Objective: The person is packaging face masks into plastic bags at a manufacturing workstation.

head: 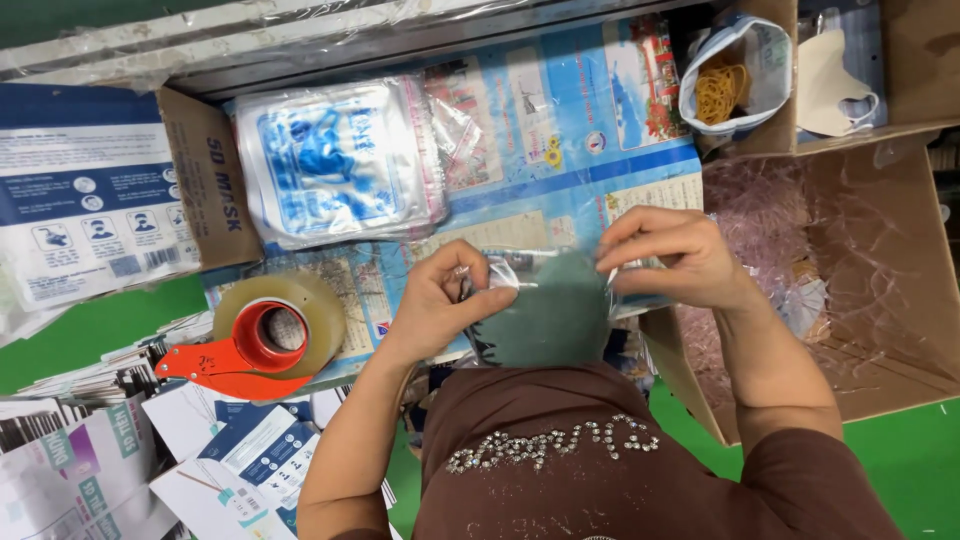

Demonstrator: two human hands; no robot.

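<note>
The green mask (pixel 545 315) is partly hidden by the clear bag (pixel 560 275) and the fingers (pixel 640 235). The cardboard box (pixel 870 300) runs off the right edge.

Brown short-sleeved top (pixel 600 470), rhinestone lettering across chest; bare forearms, no rings or watch visible.

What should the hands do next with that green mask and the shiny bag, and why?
Probably slide the green mask a little deeper into the clear plastic bag. Both the left hand and the right hand pinch the bag's top edge, and much of the mask seems to sit below the bag, nearer the person. How far it is in is hard to tell.
</note>
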